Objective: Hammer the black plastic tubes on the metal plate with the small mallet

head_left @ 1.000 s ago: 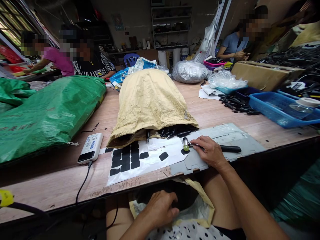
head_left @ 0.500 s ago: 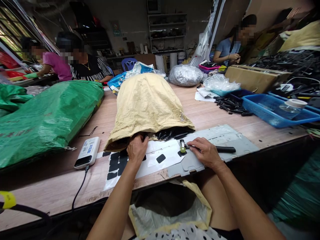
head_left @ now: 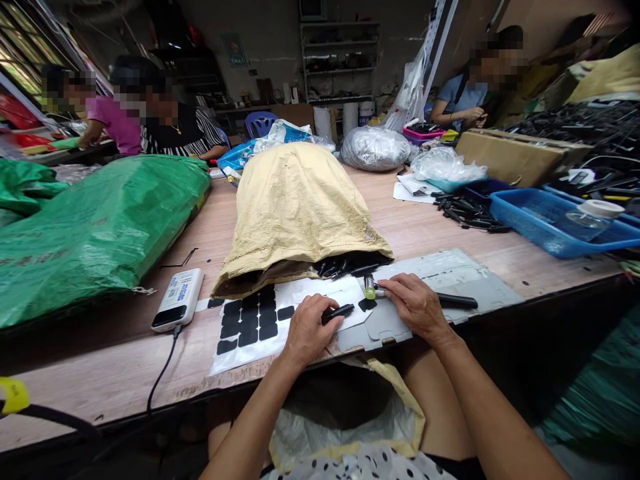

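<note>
My left hand (head_left: 311, 328) is closed on a small black part (head_left: 338, 313), above a white sheet (head_left: 295, 343) bearing black rounded patches (head_left: 249, 319). My right hand (head_left: 413, 303) grips a hammer (head_left: 456, 301) near its head; the yellowish-green face points down beside a black patch, and the black handle sticks out to the right. Behind my hands lies a cream woven sack (head_left: 300, 203), its mouth toward me with black parts (head_left: 337, 266) showing inside. A grey board (head_left: 450, 277) lies beneath the hammer.
A white power bank (head_left: 177, 300) with a cable and a green sack (head_left: 107, 233) are at left. A blue tray (head_left: 560, 227), black parts (head_left: 470, 212) and a cardboard box (head_left: 515, 157) stand at right. An open bag (head_left: 415, 427) is on my lap. Several people sit across.
My left hand has come out of the sack mouth and moved right over the sheet, now with a black part in it. My right hand and the hammer have barely moved.
</note>
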Action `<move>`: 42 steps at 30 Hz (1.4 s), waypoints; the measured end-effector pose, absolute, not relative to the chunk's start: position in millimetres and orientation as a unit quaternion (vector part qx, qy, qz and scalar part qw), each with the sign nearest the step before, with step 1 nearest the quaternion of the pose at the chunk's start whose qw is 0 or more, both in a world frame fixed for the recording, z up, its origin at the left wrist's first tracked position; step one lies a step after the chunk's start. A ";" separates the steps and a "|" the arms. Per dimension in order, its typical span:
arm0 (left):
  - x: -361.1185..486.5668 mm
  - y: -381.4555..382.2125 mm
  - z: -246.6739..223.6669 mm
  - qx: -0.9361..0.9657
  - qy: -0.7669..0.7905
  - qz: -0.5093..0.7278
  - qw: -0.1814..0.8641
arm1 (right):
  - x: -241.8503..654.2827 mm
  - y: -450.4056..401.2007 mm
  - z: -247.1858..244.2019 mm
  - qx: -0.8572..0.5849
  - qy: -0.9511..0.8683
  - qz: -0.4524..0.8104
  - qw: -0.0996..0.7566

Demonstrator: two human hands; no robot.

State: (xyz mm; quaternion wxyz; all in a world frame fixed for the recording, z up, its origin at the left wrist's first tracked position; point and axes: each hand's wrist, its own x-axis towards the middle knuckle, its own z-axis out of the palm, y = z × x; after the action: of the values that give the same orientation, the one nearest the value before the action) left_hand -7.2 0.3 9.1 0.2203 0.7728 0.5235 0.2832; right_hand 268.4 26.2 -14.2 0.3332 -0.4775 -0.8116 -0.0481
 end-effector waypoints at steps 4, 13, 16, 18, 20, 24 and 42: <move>-3.9 3.2 5.5 0.765 0.533 0.285 0.223 | 268.3 25.1 -14.2 -0.474 -0.813 -0.059 0.334; -6.0 3.2 4.5 0.774 0.521 0.281 0.225 | 246.3 -0.3 12.2 -0.441 -0.806 0.005 0.395; -6.4 3.3 3.3 0.775 0.516 0.285 0.231 | 234.1 -12.3 19.0 -0.419 -0.808 0.027 0.412; -6.4 3.8 2.1 0.774 0.514 0.287 0.232 | 229.5 -17.8 19.3 -0.416 -0.812 0.030 0.409; -6.2 4.3 1.0 0.772 0.517 0.289 0.232 | 227.8 -21.1 17.5 -0.426 -0.817 0.024 0.388; -5.8 4.5 -0.4 0.769 0.523 0.285 0.232 | 226.2 -23.4 17.5 -0.454 -0.821 0.024 0.346; -6.0 2.7 3.7 0.770 0.523 0.287 0.227 | 247.1 5.2 10.0 -0.473 -0.810 0.011 0.346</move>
State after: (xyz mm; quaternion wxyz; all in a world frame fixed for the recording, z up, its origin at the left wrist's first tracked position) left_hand -6.0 2.7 3.7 0.2268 0.7697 0.5230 0.2873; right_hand 247.1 5.2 10.0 0.3460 -0.4735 -0.8099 0.0115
